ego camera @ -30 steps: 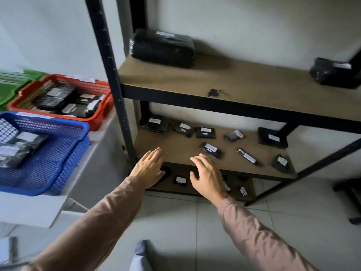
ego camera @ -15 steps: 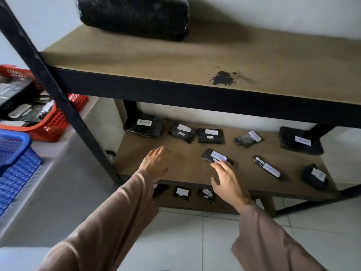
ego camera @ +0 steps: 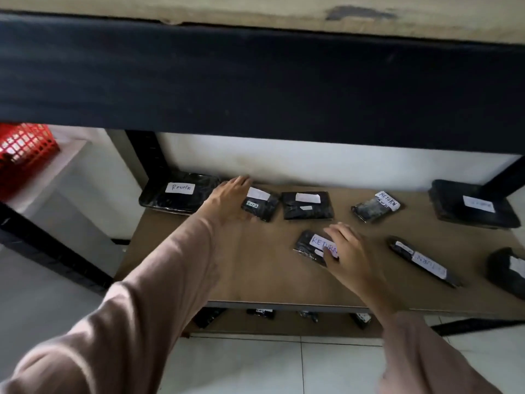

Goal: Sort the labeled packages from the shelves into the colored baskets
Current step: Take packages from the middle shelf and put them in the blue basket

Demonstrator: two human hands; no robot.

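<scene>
Head-camera view looked in under the upper shelf board at the middle shelf [ego camera: 255, 280], where black wrapped packages lay flat and spread apart, white labels up, presumably so each could be read before sorting. Left hand [ego camera: 227, 203] reached deep toward the back row, fingers loosely spread, resting against a small package [ego camera: 261, 206] beside the large "Return" package [ego camera: 176, 191]; it had not closed on anything. Right hand [ego camera: 349, 251] lay open, its fingertips pressing the near edge of a small "RETURN" package [ego camera: 311, 245], seemingly to pin or slide it for a pick-up. Only a corner of the red basket [ego camera: 25, 146] showed, far left, well apart from the shelf; the other baskets were out of view.
</scene>
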